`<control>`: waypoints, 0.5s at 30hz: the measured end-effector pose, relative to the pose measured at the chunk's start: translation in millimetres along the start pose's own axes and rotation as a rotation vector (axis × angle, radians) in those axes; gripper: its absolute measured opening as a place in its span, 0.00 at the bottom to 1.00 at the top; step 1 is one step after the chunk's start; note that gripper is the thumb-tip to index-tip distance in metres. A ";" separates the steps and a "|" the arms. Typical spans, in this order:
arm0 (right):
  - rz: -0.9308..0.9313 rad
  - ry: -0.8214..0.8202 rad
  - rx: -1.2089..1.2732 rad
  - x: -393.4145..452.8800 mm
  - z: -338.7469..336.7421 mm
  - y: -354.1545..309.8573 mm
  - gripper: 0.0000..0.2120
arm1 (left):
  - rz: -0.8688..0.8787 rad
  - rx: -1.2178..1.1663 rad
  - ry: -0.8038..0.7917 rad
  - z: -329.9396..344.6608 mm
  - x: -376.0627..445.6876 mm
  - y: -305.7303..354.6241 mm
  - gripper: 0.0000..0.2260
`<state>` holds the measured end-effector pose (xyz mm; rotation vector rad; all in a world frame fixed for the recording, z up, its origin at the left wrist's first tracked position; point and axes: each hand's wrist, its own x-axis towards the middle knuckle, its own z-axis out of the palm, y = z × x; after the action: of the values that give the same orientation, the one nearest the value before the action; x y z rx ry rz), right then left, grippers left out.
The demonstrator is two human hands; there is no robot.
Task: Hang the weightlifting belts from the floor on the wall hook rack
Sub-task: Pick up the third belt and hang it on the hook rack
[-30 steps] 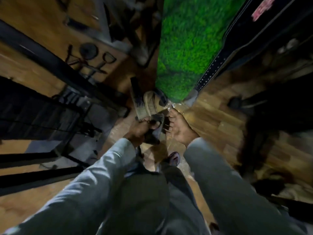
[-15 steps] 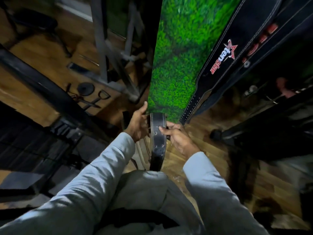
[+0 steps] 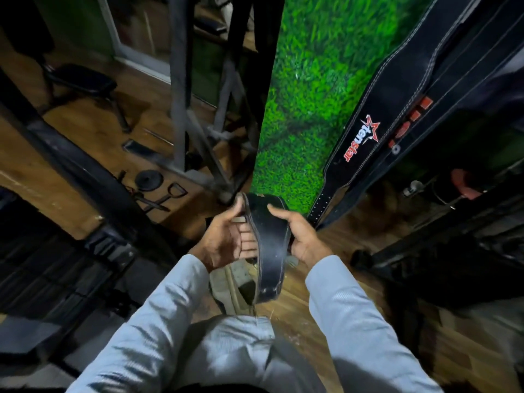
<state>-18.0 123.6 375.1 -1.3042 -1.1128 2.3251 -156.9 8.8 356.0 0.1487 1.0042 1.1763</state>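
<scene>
Black leather weightlifting belt (image 3: 269,245) at centre frame, now raised higher, gripped by left hand (image 3: 226,239) and right hand (image 3: 302,236); hanging black belt (image 3: 397,109) upper right reads "tenstar".

Floor: brown wood planks (image 3: 317,330) | Wall: green artificial-grass panel (image 3: 312,89) | Furniture: black steel rack frame (image 3: 181,80), black padded bench (image 3: 82,80) | Loose items: small black weight plate (image 3: 149,180) on floor | Light: dim, warm
</scene>
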 end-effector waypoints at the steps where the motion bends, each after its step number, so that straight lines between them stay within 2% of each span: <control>1: -0.046 -0.023 0.012 0.9 3.6 0.0 0.33 | -0.008 -0.058 0.033 -5.2 -1.3 4.5 0.31; 3: -0.146 -0.074 -0.008 -1.6 11.4 2.3 0.22 | 0.071 -0.193 0.090 -5.2 -4.3 15.9 0.36; 4: -0.179 -0.093 -0.050 0.0 13.5 5.3 0.15 | 0.140 -0.246 0.071 -1.9 -6.0 23.2 0.36; 5: -0.205 -0.104 -0.089 -0.3 14.3 8.5 0.11 | 0.202 -0.283 0.041 3.5 -5.8 30.6 0.33; 9: -0.197 -0.041 -0.052 -5.8 19.3 17.2 0.16 | 0.312 -0.174 0.037 15.9 -11.4 51.7 0.21; 12: -0.175 -0.108 0.113 -18.8 23.8 -3.9 0.19 | 0.374 -0.024 -0.005 16.1 -10.6 50.1 0.14; 15: -0.172 -0.132 0.115 -14.4 21.8 -31.6 0.37 | 0.381 0.147 -0.072 10.6 -4.8 44.1 0.08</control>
<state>-32.0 126.2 413.6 -0.9874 -1.0664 2.3357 -180.1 27.9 390.3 0.5132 1.0257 1.4294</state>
